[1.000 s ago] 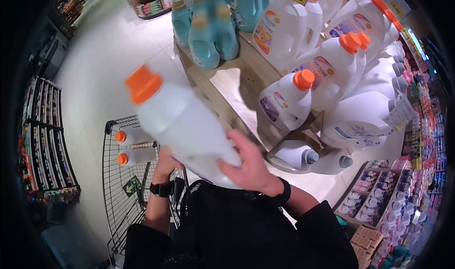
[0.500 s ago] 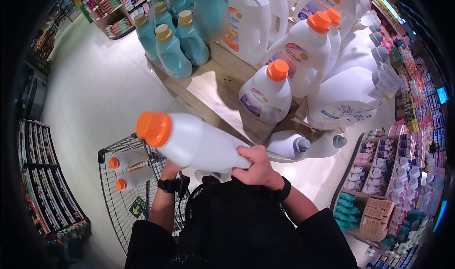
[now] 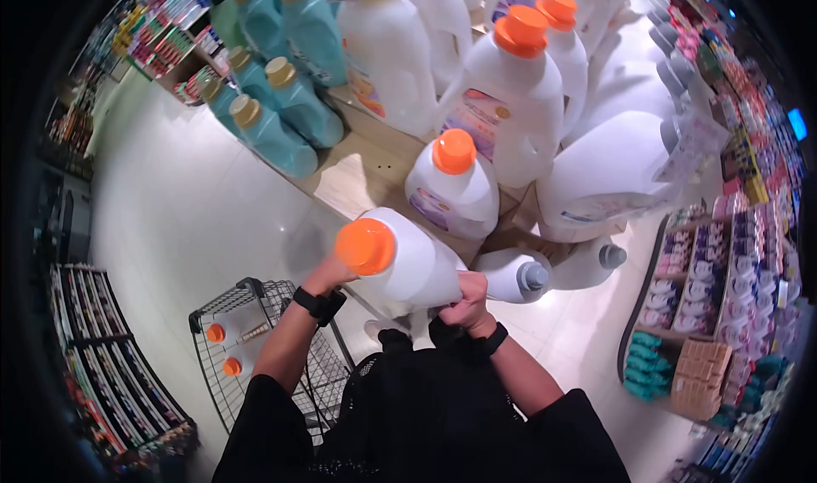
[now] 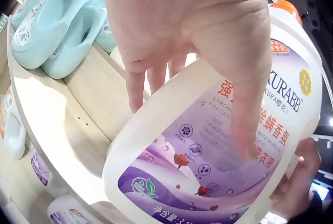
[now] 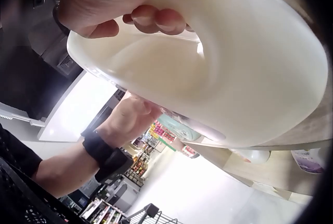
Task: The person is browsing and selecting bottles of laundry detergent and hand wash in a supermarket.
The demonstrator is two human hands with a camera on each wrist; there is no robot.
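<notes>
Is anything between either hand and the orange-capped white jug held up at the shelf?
Nothing visible. The right hand grips the jug by its handle, with its fingers curled through. The left hand lies spread on the purple label. In both wrist views, skin sits directly on plastic.

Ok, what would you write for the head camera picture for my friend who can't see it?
Seen from above, a person holds a white jug with an orange cap, right grip at its base, left grip against its side. A wooden shelf of similar jugs is ahead, a wire cart below-left.
</notes>
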